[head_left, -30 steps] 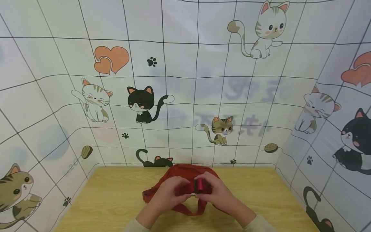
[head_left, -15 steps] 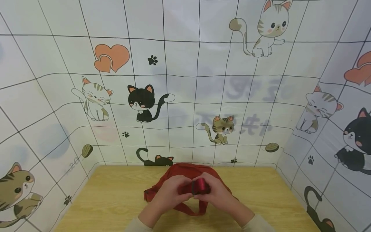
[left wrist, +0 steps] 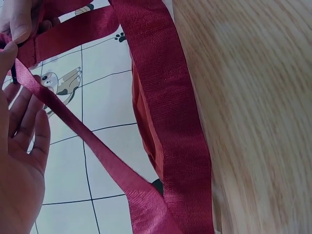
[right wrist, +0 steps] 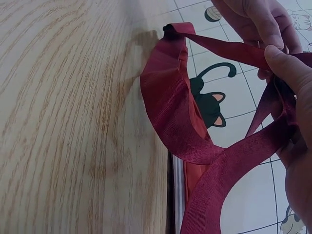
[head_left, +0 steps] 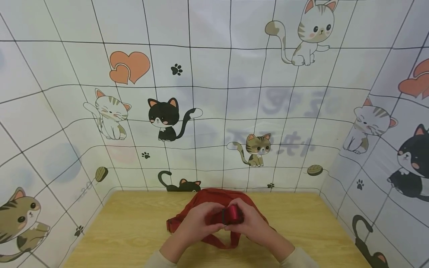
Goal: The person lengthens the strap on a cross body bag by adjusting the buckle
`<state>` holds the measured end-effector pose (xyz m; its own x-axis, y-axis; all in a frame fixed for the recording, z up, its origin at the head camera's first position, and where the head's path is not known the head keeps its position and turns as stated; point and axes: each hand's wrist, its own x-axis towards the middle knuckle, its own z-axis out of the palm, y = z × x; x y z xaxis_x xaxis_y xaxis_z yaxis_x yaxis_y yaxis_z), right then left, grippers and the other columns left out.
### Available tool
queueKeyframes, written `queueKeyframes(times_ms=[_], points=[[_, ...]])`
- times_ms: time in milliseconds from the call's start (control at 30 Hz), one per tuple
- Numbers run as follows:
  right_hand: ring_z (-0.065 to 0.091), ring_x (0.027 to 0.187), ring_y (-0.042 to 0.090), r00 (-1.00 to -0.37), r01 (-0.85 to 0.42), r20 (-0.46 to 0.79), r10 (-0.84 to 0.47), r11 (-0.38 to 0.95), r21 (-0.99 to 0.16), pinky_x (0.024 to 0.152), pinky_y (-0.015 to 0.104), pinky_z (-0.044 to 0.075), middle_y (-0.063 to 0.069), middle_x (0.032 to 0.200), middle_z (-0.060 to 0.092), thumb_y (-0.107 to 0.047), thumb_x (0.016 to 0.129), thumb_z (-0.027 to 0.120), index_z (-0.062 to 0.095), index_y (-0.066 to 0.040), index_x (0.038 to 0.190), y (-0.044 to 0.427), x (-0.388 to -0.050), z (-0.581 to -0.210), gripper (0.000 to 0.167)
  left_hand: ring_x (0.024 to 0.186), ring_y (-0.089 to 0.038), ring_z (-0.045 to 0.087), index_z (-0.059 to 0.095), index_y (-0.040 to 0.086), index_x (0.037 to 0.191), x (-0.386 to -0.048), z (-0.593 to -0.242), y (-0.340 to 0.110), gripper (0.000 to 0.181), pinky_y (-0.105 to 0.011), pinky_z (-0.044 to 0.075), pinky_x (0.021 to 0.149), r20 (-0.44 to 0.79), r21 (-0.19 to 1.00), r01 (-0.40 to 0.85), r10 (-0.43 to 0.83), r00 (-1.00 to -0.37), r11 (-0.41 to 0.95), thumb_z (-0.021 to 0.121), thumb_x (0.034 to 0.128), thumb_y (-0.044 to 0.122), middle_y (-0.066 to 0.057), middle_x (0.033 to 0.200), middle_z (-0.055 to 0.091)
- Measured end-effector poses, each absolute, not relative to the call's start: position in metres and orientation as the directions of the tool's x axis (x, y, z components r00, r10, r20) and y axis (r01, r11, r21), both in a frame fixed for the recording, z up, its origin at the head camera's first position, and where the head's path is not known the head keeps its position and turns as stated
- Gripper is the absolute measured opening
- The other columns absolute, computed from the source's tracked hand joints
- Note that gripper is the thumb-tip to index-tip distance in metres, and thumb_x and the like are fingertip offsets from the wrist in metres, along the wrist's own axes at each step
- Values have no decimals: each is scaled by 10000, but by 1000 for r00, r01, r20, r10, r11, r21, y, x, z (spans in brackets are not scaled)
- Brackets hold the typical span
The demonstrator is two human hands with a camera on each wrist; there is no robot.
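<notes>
Wooden tabletop [head_left: 134, 223]; left hand [head_left: 197, 222] faces right hand [head_left: 252, 224], both pinching red strap [head_left: 232, 214].

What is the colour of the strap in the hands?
The strap is dark red, clearest in the left wrist view.

A wood-grain tabletop [head_left: 127, 223] is spreading below a white sheet [head_left: 207, 67], whose thin black grid is running across the back and both sides. On the back part, a pair of orange hearts [head_left: 139, 65] is sitting above a squinting white cat [head_left: 111, 113] and a black-and-white cat [head_left: 163, 111]. A brown tabby [head_left: 258, 147] is sitting right of centre, faint violet lettering [head_left: 289, 145] showing beside it. Low down, a black cat [head_left: 175, 188] is peeking above the tabletop's far edge, and two olive yarn balls [head_left: 315, 170] are flanking it well apart.
</notes>
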<state>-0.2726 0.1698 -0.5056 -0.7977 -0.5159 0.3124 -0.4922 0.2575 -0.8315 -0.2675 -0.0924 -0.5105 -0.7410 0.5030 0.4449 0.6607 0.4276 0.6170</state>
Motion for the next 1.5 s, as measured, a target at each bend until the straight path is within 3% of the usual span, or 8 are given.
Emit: queueKeyframes(times_ms=[100, 267, 567, 767, 1000, 1167, 1333, 1500], points=[[742, 1059, 193, -797, -486, 300, -525, 262, -833, 881, 346, 627, 5, 1189, 734, -241, 899, 956, 594, -227, 1274, 171, -272, -505, 521, 1194, -69, 668, 712, 276, 1365, -268, -510, -92, 452, -356, 585, 1028, 451, 601, 667, 502, -738, 440, 901, 960, 344, 140, 1293, 720], [705, 1035, 193, -739, -577, 373, -561, 241, -780, 817, 352, 644, 12, 1209, 675, -234, 917, 940, 613, -201, 1283, 171, -271, -500, 491, 1173, -63, 649, 729, 270, 1315, -269, -510, -91, 413, -345, 574, 1028, 437, 588, 664, 509, -741, 462, 915, 950, 326, 161, 1254, 717], [607, 1057, 102, -607, -789, 533, -589, 366, -493, 859, 298, 575, -83, 1176, 663, -282, 900, 952, 724, -182, 1221, 167, -269, -486, 406, 1165, -64, 645, 727, 259, 1313, -269, -512, -90, 395, -332, 578, 1015, 430, 590, 670, 527, -733, 451, 895, 967, 352, 147, 1255, 720], [640, 1049, 122, -622, -777, 571, -536, 332, -535, 859, 300, 593, -80, 1159, 679, -217, 886, 962, 745, -184, 1218, 169, -268, -486, 398, 1187, -77, 660, 726, 278, 1320, -269, -514, -93, 403, -336, 580, 1027, 415, 612, 652, 520, -746, 448, 894, 966, 370, 167, 1269, 713], [669, 1055, 184, -615, -776, 625, -481, 232, -586, 947, 285, 552, 1, 1134, 711, -108, 863, 964, 736, -137, 1227, 175, -270, -487, 430, 1193, -62, 656, 724, 312, 1312, -270, -517, -99, 400, -357, 573, 1051, 372, 639, 601, 491, -788, 480, 901, 958, 364, 194, 1258, 707], [683, 1089, 174, -646, -752, 558, -521, 311, -581, 964, 336, 576, 4, 1192, 726, -197, 887, 963, 698, -132, 1276, 176, -266, -481, 475, 1190, -68, 653, 733, 290, 1311, -270, -516, -99, 396, -361, 574, 1044, 384, 622, 620, 503, -774, 479, 898, 961, 373, 183, 1257, 711], [665, 1136, 131, -665, -746, 460, -588, 551, -374, 998, 410, 551, -89, 1199, 741, -361, 887, 961, 736, -166, 1246, 167, -260, -466, 466, 1200, -55, 647, 732, 296, 1311, -271, -516, -99, 398, -348, 570, 1047, 375, 607, 623, 513, -772, 493, 901, 958, 372, 196, 1256, 706], [651, 1079, 118, -657, -740, 362, -661, 657, -144, 989, 403, 492, -117, 1134, 738, -397, 881, 956, 754, -200, 1207, 155, -257, -459, 431, 1192, -56, 650, 730, 290, 1312, -273, -518, -98, 396, -342, 572, 1039, 391, 591, 645, 527, -754, 484, 901, 961, 354, 188, 1253, 710]])
